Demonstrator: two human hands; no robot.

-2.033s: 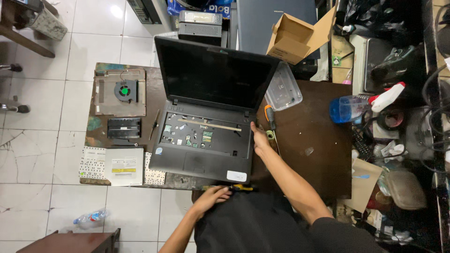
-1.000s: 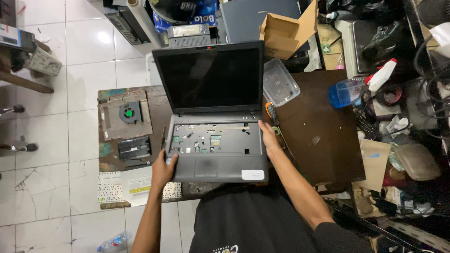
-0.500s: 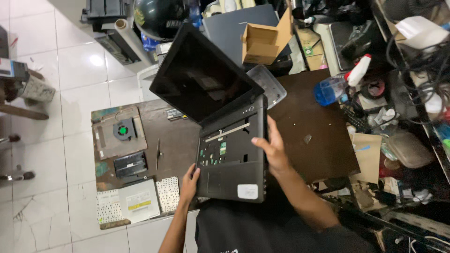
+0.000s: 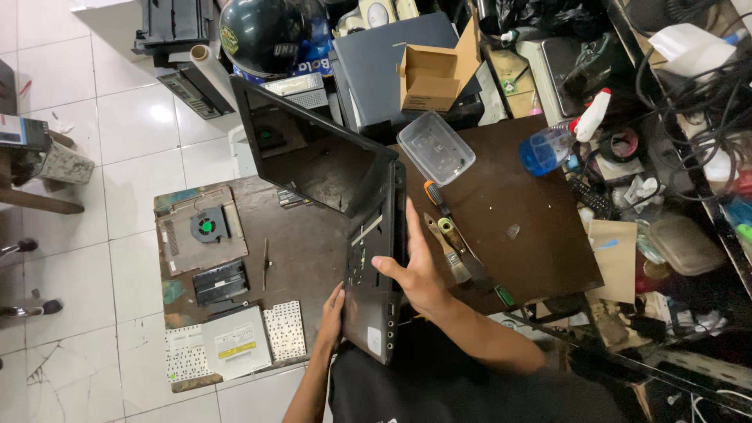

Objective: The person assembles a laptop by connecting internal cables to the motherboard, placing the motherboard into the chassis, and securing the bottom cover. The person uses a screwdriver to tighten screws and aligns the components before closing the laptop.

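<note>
A black laptop (image 4: 368,258) with its keyboard removed is tilted up on its edge above the brown table (image 4: 533,204), its open screen (image 4: 313,160) leaning toward the left. My right hand (image 4: 415,266) grips the base from the right side, thumb across the exposed deck. Low on the left, my left hand (image 4: 333,317) holds the underside of the base near its front corner.
On the table's left lie a panel with a green fan (image 4: 205,227), a black part (image 4: 221,282), an optical drive (image 4: 235,352) and the keyboard (image 4: 286,329). Right of the laptop are a screwdriver (image 4: 435,197), a brush (image 4: 450,251), a clear plastic tub (image 4: 435,147), a blue spray bottle (image 4: 552,145) and a cardboard box (image 4: 435,70).
The laptop lay flat on the table; both hands took hold of its base and have lifted and rolled it up onto its side, screen swinging left.
</note>
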